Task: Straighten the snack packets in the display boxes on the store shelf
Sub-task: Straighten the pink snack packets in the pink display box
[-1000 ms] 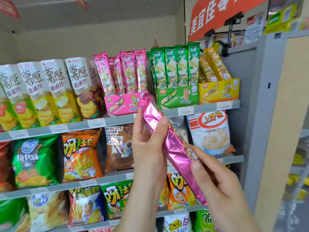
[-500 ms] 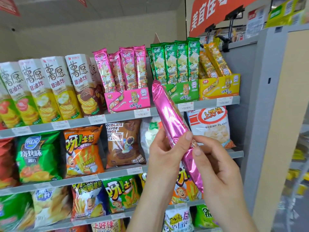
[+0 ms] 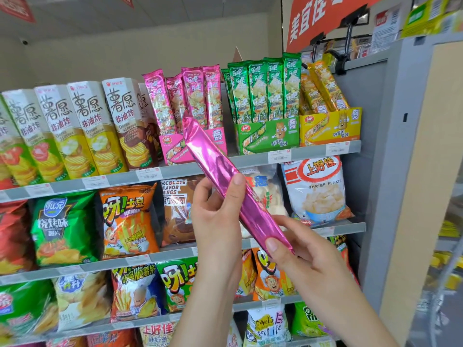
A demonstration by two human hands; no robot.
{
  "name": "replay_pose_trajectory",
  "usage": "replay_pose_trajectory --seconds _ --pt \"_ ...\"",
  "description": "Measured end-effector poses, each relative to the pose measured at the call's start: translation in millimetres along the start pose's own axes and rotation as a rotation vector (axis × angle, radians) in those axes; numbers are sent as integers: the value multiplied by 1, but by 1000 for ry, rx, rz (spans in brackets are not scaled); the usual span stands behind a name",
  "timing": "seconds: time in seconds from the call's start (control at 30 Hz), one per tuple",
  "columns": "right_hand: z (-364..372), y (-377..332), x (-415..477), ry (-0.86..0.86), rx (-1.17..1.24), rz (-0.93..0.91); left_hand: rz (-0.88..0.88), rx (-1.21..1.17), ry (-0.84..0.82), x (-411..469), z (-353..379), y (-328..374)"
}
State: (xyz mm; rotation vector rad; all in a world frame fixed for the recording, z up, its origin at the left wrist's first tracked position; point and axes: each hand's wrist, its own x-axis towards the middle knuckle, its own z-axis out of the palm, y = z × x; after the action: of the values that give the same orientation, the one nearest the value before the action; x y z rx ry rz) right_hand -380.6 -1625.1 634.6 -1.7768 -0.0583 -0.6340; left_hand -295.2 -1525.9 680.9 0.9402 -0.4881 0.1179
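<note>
Pink snack packet (image 3: 225,181) held aslant in both hands, in front of the top shelf (image 3: 250,160).
Its plain, shiny foil side faces the camera, and its upper end overlaps the front of the pink display box (image 3: 172,149), where matching pink packets (image 3: 193,96) stand, the leftmost leaning left. The left hand (image 3: 218,221) grips the packet's middle, thumb across the front and fingers curled behind. The right hand (image 3: 305,261) pinches the lower end, thumb on top and fingers underneath. Further right on the same shelf, the green display box (image 3: 268,135) holds upright green packets (image 3: 260,88), and the yellow display box (image 3: 330,126) holds yellow packets (image 3: 323,86) tilted left.
</note>
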Motion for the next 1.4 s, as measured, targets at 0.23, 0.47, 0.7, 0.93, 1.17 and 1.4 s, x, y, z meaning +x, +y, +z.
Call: replay_pose_trajectory --seconds 0.23,0.47,0.7,0.93,1.17,1.4 --pt "-2 -6 0 -3 291 -6 -47 17 -71 7 -2 5" --pt "9 -6 10 204 413 -67 -204 49 -269 -13 3 -9" --pt "4 -2 14 398 -168 -230 -263 56 -250 -9 -4 -7" --pt "7 11 12 488 -273 -313 -277 -44 -172 -7 -5 -15" --pt "-5 13 18 398 28 -237 -269 -100 -236 -2 -6 -11" --pt "-36 -3 33 13 -316 -168 -195 144 -425 12 -19 5"
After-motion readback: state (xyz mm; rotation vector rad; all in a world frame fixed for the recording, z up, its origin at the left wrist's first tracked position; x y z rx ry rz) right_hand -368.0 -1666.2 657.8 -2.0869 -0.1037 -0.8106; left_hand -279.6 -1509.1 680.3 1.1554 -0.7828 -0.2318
